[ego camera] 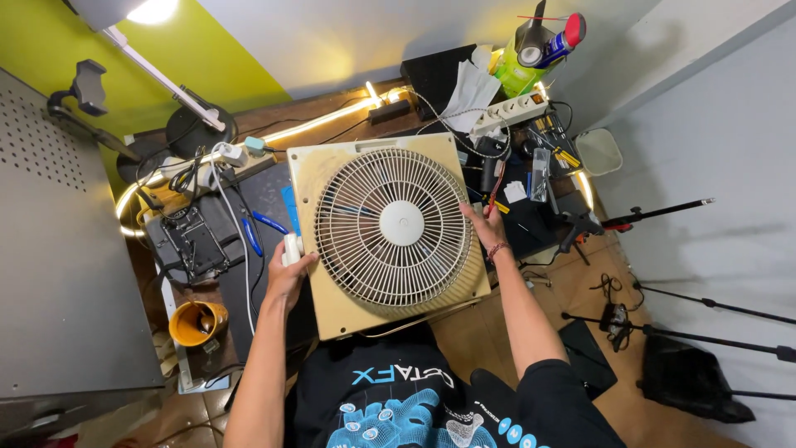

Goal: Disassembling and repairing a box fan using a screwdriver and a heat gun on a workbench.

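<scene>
On the far left of my desk (274,187) stands an orange cup (197,322) with bits inside it. Just past it lies a black metal frame (192,241) with wires. A white cable (240,249) runs down beside it, and blue-handled pliers (259,231) lie near the cable.

My left hand (288,278) holds the left edge of the box fan (390,228). My fingers (308,259) on that side are curled tight on the fan's edge, next to a small white piece (291,247) that sticks up there.

The box fan is a big, yellowed square. It lies flat in the middle of the desk, right in front of me, with its round grille (395,226) facing up. The near edge hangs over my lap.

My right hand (487,231) grips the right edge of the fan. Those fingers (469,212) are pressed onto the frame, with the thumb over the rim of the grille.

Behind the fan sits a white power strip (510,112). Farther back stands a spray can (565,37) with a red cap. To the right, black tripod legs (705,303) spread over the floor.
</scene>
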